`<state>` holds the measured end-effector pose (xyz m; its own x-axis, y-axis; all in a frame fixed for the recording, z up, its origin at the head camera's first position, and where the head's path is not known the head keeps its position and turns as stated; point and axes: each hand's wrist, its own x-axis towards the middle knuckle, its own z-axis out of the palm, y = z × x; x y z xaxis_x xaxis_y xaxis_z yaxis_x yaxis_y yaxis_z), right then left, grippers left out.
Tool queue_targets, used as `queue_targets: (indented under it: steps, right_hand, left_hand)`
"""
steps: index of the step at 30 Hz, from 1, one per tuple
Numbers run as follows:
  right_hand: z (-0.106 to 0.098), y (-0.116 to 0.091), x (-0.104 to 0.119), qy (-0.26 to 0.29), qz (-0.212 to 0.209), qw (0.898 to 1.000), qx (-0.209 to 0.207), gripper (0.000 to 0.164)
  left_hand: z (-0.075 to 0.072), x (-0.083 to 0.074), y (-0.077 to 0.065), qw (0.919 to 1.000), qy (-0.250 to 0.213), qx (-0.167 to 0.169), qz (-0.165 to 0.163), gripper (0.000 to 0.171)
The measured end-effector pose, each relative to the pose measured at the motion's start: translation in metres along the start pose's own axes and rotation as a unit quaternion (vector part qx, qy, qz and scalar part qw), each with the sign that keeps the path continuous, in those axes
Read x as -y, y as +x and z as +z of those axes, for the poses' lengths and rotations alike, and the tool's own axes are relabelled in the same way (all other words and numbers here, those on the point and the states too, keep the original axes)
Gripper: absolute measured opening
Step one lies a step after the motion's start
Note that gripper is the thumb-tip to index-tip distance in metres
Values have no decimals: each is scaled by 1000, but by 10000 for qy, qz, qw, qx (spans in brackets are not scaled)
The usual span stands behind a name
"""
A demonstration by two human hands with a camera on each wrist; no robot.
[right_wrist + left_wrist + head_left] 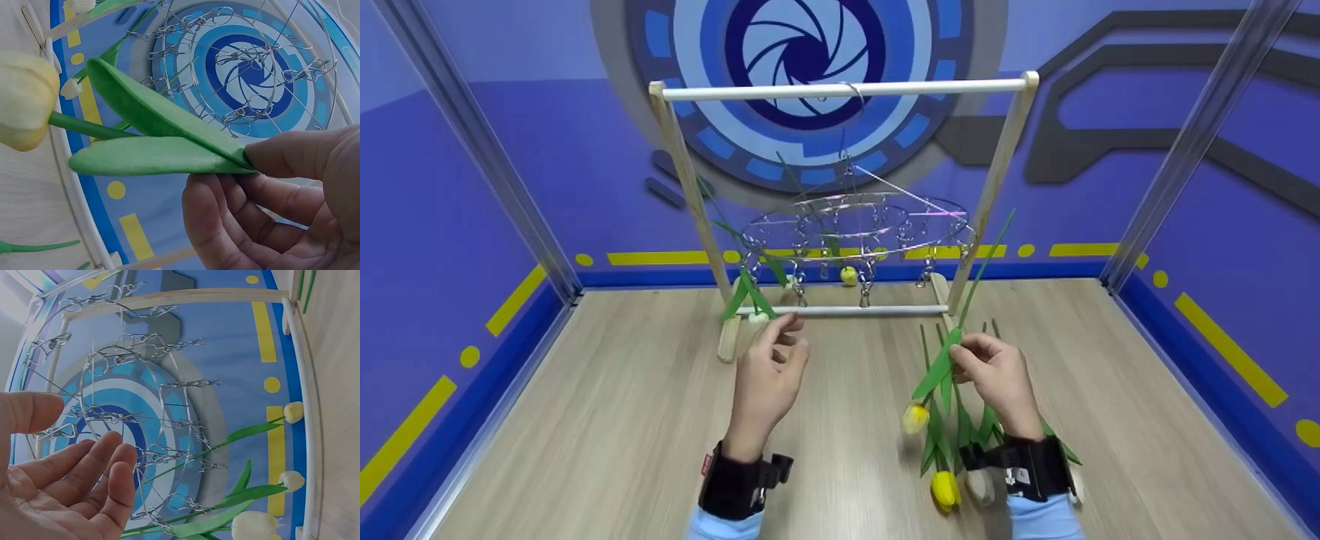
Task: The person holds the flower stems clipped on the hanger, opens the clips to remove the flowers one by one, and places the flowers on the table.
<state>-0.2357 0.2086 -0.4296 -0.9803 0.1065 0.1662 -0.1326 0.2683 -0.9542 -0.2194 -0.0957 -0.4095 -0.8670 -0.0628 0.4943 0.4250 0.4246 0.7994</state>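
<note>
A pale-yellow tulip (936,379) tilts flower-down, its flower at 8 o'clock from the right hand (999,375), whose thumb and fingers pinch it at the leaf base. Loose tulips (946,491) lie on the table (622,412) at 5 o'clock from that flower. The left hand (769,375), at 9 o'clock from the right, gapes wide, fingers loosely bent; at 1 o'clock from it hangs the clip hanger (865,289), with 3 hung tulips (291,481).

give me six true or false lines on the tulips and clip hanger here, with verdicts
1. The right grip pinches a pale yellow tulip. True.
2. That tulip is right way up. False: its bloom points down.
3. The left grip holds nothing. True.
4. The round metal clip hanger hangs from the white top bar. True.
5. Every tulip hangs from that hanger. False: a bright yellow tulip and others lie on the table.
6. Both wrists are bare. False: each wears a black strap.
</note>
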Motion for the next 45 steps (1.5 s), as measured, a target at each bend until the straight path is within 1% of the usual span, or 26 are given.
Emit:
queue_targets:
  steps: [4, 7, 11, 16, 20, 24, 27, 30, 35, 39, 45]
  right_hand:
    - [0, 1, -2, -2, 291, 9995, 78, 15]
    - [0, 1, -3, -62, 428, 9988, 224, 15]
    - [1, 1, -7, -168, 490, 9971, 556, 16]
    - [3, 4, -11, -107, 650, 9928, 995, 17]
    - [7, 7, -14, -289, 705, 9889, 1275, 16]
    - [12, 6, -16, -483, 781, 9852, 1445, 15]
    - [15, 4, -17, -546, 830, 9825, 1574, 15]
    - [17, 4, -19, -632, 758, 9805, 1700, 16]
    - [20, 4, -23, -749, 556, 9765, 1945, 16]
    - [23, 5, -27, -812, 577, 9738, 2045, 16]
    - [28, 4, -29, -953, 670, 9718, 2052, 16]
  left_hand:
    - [3, 7, -3, 9998, 166, -56, 55, 33]
    - [6, 11, -6, 9993, 324, -67, 151, 32]
    - [11, 18, -9, 9979, 575, -41, 297, 32]
    - [18, 25, -13, 9946, 926, -86, 458, 35]
    - [22, 28, -14, 9918, 1205, -85, 417, 36]
    - [24, 30, -15, 9905, 1342, -2, 310, 38]
    - [26, 32, -16, 9886, 1474, 39, 319, 38]
    - [28, 34, -17, 9844, 1705, 73, 423, 38]
    - [34, 38, -21, 9734, 2210, 168, 583, 40]
    - [38, 41, -23, 9664, 2488, 253, 589, 41]
    - [43, 44, -25, 9583, 2761, 413, 613, 40]
